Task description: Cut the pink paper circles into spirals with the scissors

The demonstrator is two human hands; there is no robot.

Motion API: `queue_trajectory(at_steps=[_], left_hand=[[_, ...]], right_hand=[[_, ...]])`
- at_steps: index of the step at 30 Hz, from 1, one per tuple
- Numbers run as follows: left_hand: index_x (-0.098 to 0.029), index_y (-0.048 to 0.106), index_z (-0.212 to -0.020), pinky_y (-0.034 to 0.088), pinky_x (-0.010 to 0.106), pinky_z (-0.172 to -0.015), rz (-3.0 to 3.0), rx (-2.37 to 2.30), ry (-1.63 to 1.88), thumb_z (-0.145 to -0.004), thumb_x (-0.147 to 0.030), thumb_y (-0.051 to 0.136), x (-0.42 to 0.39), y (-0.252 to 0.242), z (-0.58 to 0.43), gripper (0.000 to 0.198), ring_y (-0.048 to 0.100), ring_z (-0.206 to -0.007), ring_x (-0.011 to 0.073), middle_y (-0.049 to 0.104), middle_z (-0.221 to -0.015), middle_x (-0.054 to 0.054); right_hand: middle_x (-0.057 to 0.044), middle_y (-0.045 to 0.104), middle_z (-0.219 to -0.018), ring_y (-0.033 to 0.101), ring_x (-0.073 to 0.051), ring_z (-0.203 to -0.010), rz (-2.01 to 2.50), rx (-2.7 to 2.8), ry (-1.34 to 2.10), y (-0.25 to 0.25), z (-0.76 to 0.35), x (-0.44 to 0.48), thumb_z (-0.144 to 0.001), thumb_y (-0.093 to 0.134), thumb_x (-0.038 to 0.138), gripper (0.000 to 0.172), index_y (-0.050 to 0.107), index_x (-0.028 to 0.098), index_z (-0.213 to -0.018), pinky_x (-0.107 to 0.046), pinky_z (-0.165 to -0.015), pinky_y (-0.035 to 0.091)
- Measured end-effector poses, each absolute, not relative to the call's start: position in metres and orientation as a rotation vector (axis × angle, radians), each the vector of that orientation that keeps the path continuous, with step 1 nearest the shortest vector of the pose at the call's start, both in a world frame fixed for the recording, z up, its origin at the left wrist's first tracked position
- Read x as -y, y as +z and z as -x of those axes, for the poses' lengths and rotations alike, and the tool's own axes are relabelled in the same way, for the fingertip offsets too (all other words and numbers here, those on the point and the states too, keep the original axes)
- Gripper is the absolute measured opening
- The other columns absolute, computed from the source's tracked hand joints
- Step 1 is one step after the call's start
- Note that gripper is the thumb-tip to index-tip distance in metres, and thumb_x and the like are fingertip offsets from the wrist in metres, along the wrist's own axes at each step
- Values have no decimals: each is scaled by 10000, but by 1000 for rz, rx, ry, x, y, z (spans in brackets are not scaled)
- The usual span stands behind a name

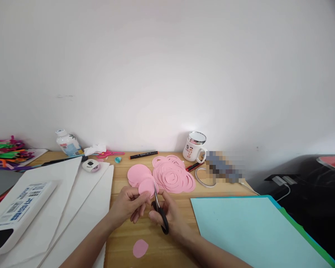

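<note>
Pinching a disc, the left hand held its three-o'clock edge at twelve-pointing scissors in the curled right hand.

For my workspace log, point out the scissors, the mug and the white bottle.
Scissors (162, 216), head view: on black handle.
Mug (190, 149), head view: on white body.
White bottle (68, 144), head view: on body.

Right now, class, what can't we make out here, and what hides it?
In the head view:
Grey-blue object right of the white metal-rimmed mug: pixelated over.
White plastic bottle: its small print is too small.
Piled round pink paper cut-outs: upper ones hide how many lie beneath.
White rectangular printed case: cut off by the left edge.
Pink paper disc in the left hand: underside faces away.
</note>
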State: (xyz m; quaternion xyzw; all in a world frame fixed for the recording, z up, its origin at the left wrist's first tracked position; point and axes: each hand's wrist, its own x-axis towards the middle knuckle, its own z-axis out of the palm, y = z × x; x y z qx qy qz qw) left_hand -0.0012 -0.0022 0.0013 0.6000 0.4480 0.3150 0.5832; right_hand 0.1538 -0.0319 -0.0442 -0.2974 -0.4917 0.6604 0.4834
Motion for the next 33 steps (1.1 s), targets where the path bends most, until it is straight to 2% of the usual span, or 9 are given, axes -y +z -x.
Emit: queue_trajectory(at_steps=[6,23,28,33], left_hand=[[-133,561,-555,269,144,-276,-1372,-1072,758,-733,-504,582,2,9,2,412,390,-240,45,514,-368,-39],[-149,471,-462,276,148,-282,-1378,-1093,897,-750,-493,557,1,17,3,457,379,-246,38,485,-365,-46],[-149,513,-509,294,151,-287,-1433,-1059,806,-712,-531,585,3,12,0,439,407,-263,48,509,-391,-41],[-146,530,-508,292,158,-277,-1421,-1100,802,-752,-571,515,6,3,-6,490,397,-252,54,486,-359,-38]], right_hand=[[120,402,-502,350,-61,-402,817,1233,1581,-47,-154,32,-672,696,374,482,403,219,-1023,-166,-397,275],[124,436,-466,381,-62,-359,929,1277,1571,-41,-155,34,-662,671,406,498,374,206,-1009,-160,-362,291],[121,443,-462,435,-79,-361,897,1294,1523,-42,-153,33,-657,676,453,490,400,219,-987,-170,-355,327],[113,472,-474,413,-70,-343,839,1288,1612,-46,-152,34,-649,688,506,543,382,214,-989,-168,-348,321]])
